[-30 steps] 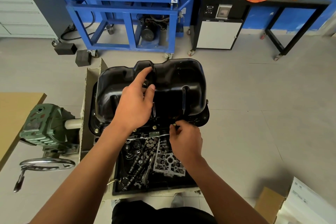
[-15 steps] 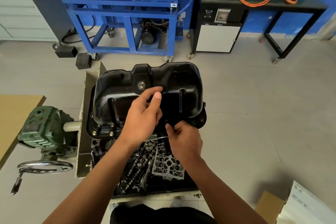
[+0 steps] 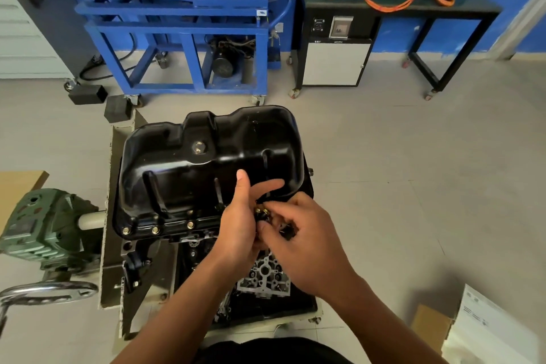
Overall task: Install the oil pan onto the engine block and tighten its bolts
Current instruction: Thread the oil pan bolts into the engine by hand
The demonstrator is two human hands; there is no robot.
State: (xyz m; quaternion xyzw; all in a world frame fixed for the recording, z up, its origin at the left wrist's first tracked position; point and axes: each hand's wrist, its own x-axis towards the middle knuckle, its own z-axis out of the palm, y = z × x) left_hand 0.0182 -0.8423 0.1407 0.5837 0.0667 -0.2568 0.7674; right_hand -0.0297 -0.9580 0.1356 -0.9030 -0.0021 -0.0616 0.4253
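The black oil pan (image 3: 206,168) sits bottom-up on the engine block (image 3: 141,263), which is held on a stand. Three gold-headed bolts (image 3: 155,229) stand in the pan's near flange at the left. A drain plug (image 3: 198,147) shows on the pan's top. My left hand (image 3: 240,224) is cupped in front of the pan's near edge, holding several small gold bolts (image 3: 261,211). My right hand (image 3: 304,239) meets it, with its fingertips pinching at those bolts. The near right part of the flange is hidden behind both hands.
A tray with loose engine parts and a silver cast part (image 3: 264,278) lies below my hands. The green gearbox (image 3: 44,230) and chrome handwheel (image 3: 47,292) of the stand are at left. A blue frame cart (image 3: 183,47) and a black bench (image 3: 399,9) stand behind. Cardboard and papers (image 3: 484,331) lie at lower right.
My left hand has come off the top of the oil pan and dropped to its near edge. My right hand has risen from the flange to meet it over the bolts.
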